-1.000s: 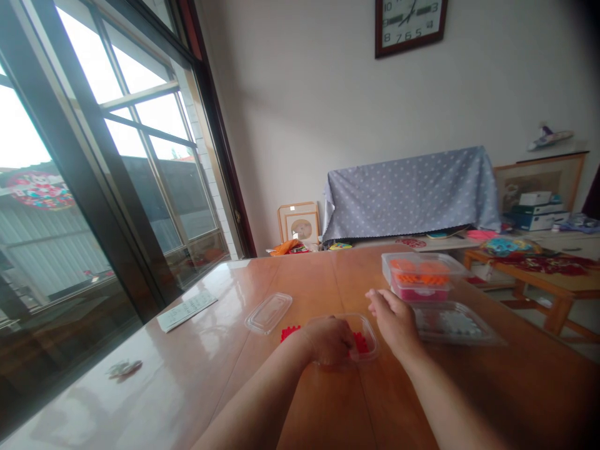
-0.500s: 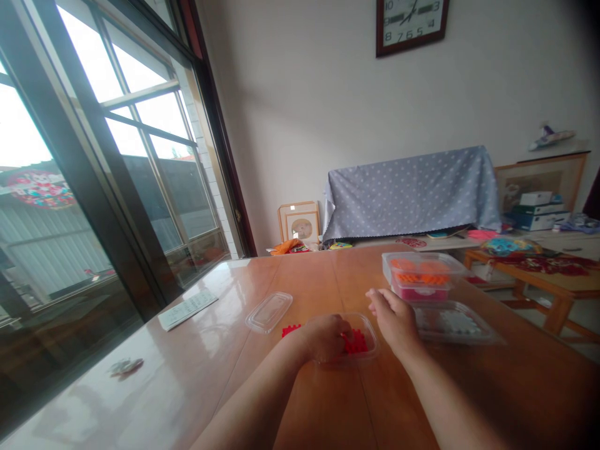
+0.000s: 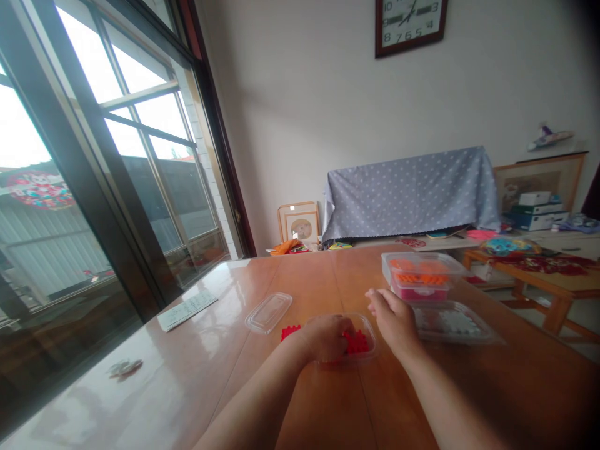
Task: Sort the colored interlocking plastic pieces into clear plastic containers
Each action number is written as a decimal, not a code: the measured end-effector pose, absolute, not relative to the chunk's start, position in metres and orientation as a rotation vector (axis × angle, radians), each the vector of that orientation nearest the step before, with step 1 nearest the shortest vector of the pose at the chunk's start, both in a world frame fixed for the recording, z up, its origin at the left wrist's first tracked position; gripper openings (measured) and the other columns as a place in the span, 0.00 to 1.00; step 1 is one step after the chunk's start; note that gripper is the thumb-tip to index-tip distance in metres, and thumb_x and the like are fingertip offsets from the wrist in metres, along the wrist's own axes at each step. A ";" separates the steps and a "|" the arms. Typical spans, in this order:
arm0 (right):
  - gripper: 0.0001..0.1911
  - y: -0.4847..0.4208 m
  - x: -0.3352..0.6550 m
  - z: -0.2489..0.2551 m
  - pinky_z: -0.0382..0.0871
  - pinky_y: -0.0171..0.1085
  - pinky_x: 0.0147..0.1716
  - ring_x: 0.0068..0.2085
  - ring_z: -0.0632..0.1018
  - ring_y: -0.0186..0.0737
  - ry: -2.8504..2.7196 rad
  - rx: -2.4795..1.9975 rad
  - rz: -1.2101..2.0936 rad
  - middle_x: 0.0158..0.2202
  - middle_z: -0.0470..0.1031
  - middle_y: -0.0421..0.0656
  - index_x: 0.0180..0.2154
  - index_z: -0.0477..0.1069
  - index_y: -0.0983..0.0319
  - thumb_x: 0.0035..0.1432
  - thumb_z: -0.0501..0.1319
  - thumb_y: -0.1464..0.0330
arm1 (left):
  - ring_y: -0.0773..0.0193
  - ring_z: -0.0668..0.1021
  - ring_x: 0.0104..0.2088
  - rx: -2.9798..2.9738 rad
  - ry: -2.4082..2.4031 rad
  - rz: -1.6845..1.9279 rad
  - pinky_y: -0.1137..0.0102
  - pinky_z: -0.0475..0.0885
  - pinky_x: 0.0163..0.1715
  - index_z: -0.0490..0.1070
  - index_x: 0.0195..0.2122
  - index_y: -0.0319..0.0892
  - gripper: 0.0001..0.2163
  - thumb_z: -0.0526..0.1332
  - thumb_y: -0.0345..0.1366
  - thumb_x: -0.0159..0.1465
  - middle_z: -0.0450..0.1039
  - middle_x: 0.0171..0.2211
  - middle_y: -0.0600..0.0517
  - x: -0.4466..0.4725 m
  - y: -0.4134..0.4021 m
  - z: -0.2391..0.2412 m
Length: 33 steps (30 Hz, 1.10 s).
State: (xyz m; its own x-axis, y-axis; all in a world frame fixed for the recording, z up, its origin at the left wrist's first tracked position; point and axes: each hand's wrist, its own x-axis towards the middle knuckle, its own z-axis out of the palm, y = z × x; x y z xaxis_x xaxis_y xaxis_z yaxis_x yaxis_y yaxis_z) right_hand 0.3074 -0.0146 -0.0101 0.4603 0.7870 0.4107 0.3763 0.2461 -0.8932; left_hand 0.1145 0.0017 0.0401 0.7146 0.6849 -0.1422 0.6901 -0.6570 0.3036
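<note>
My left hand (image 3: 329, 336) reaches into a clear plastic container (image 3: 370, 325) with red toothed plastic pieces (image 3: 356, 342) in it. Its fingers curl down at those pieces, and the fingertips are partly hidden. Another red toothed piece (image 3: 290, 332) shows left of the hand, partly covered by the wrist. My right hand (image 3: 394, 315) hovers just right of the container, fingers curled together. Whatever it may hold is hidden from this side. Behind the container to the left lies a clear plastic lid (image 3: 269, 312), flat on the table.
On the wooden table (image 3: 309, 281), stacked boxes with orange pieces (image 3: 419, 272) stand at back right. In front of them is a clear container with pale pieces (image 3: 452, 322). A printed booklet (image 3: 188, 310) and a small decorative object (image 3: 125, 369) lie at left.
My left hand has shifted slightly among the red pieces in the container, its fingers moving a little. My right hand stays nearly where it was.
</note>
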 end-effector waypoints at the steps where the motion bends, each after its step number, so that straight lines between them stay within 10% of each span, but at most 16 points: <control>1: 0.24 -0.015 0.308 -0.010 0.66 0.36 0.33 0.30 0.77 0.43 -1.135 -1.359 0.381 0.26 0.78 0.42 0.35 0.78 0.59 0.64 0.56 0.48 | 0.57 0.79 0.44 2.586 1.072 -0.010 0.68 0.73 0.42 0.75 0.48 0.49 0.16 0.59 0.29 0.59 0.78 0.48 0.50 0.114 0.002 0.040; 21: 0.23 -0.034 0.286 -0.002 0.70 0.37 0.38 0.38 0.80 0.45 -1.532 -1.228 0.560 0.32 0.81 0.41 0.39 0.78 0.58 0.65 0.55 0.49 | 0.61 0.81 0.43 1.800 1.185 1.593 0.66 0.76 0.47 0.71 0.43 0.43 0.09 0.57 0.42 0.69 0.80 0.40 0.49 0.029 -0.007 0.027; 33: 0.29 -0.052 0.270 0.009 0.70 0.44 0.52 0.45 0.81 0.47 -1.802 -1.302 0.669 0.38 0.83 0.43 0.59 0.71 0.56 0.71 0.47 0.48 | 0.62 0.80 0.37 1.687 1.276 1.660 0.68 0.75 0.40 0.72 0.42 0.45 0.09 0.58 0.43 0.68 0.79 0.36 0.52 0.002 0.030 -0.005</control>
